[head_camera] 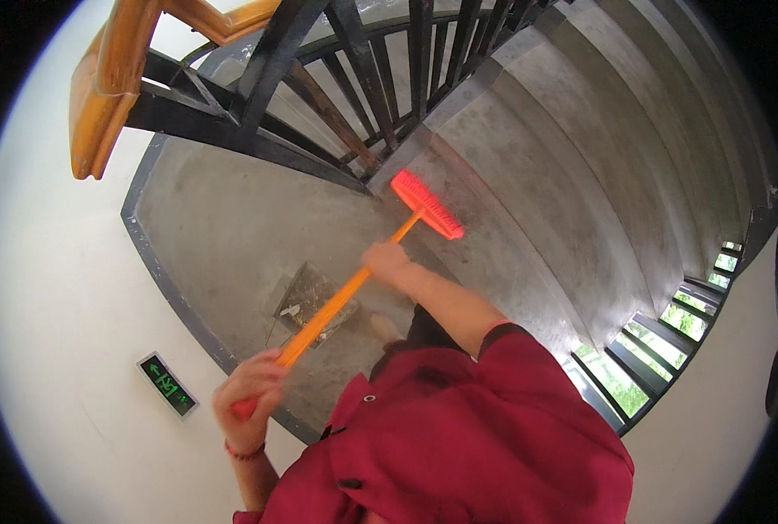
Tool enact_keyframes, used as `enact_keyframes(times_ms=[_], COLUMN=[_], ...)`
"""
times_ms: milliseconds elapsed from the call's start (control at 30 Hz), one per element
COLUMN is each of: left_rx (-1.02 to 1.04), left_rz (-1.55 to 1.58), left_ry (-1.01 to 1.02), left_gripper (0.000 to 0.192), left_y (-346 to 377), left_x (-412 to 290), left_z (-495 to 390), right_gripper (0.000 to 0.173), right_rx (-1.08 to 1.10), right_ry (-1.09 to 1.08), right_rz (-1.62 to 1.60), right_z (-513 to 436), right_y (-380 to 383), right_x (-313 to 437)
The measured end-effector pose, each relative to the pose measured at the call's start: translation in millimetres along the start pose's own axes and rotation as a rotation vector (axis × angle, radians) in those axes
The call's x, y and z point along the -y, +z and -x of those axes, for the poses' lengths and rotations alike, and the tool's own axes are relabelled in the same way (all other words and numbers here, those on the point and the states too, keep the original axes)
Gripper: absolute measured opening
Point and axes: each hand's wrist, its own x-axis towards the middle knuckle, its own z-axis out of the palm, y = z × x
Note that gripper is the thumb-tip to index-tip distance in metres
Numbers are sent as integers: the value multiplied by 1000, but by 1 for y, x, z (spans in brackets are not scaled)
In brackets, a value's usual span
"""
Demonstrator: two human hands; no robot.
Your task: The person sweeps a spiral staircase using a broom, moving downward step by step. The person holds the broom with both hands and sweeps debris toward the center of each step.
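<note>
A broom with a pink-red bristle head (427,204) and an orange handle slants across the middle of the view. Its head lies over the first concrete stair tread, beside the foot of the black railing. My left hand (248,396), with a red beaded bracelet at the wrist, is closed around the handle's upper end, where a red tip shows. My right hand (387,262) grips the handle lower down, nearer the head. Beneath the handle a dustpan (310,295) with pale debris in it stands on the landing floor, partly hidden by the handle.
Curved concrete stairs (559,150) run along the right, with low barred windows (618,386) at their outer side. A black metal railing (245,131) with a wooden handrail (111,72) stands at the upper left. A green exit sign (167,384) is on the white wall.
</note>
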Motion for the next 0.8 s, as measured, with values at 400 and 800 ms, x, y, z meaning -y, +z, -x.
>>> enact_keyframes(times_ms=[400, 800], left_rx=[-366, -147], left_rz=[46, 55], left_ry=[-201, 49], left_gripper=[13, 5], left_y=[51, 4], left_x=[21, -37], left_z=[10, 34], right_gripper=[12, 5], right_rx=[32, -109], right_ry=[-160, -142], right_rz=[11, 32], right_z=[-41, 31], right_y=[-11, -29], right_x=[-26, 14])
